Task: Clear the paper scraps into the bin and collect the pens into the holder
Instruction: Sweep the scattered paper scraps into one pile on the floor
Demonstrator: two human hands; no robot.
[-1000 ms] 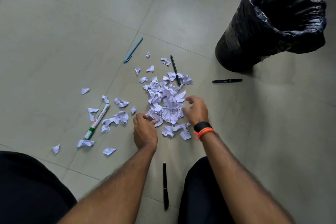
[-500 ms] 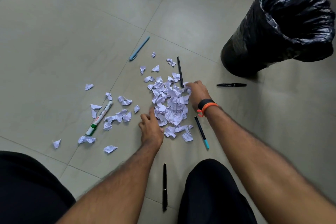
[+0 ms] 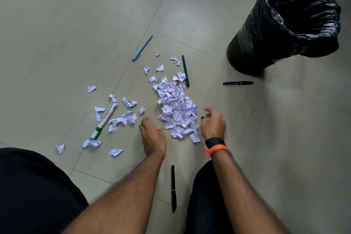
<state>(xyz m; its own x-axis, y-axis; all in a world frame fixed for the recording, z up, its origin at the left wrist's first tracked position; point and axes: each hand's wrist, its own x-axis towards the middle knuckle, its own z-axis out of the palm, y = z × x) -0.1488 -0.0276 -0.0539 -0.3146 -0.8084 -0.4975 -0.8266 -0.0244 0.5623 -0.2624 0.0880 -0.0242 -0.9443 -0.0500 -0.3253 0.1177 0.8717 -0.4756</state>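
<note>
Beside the scrap heap, at its near edge, the left hand is loosely curled and empty. The right hand curls at the heap's opposite side with a dark tip by its thumb; I cannot tell whether it pinches a pen. A two-handed scoop could sweep up the black pen touching the heap's far edge, or shed scraps on the way. The bin, well beyond the heap, shows only dark liner inside. No holder is visible.
</note>
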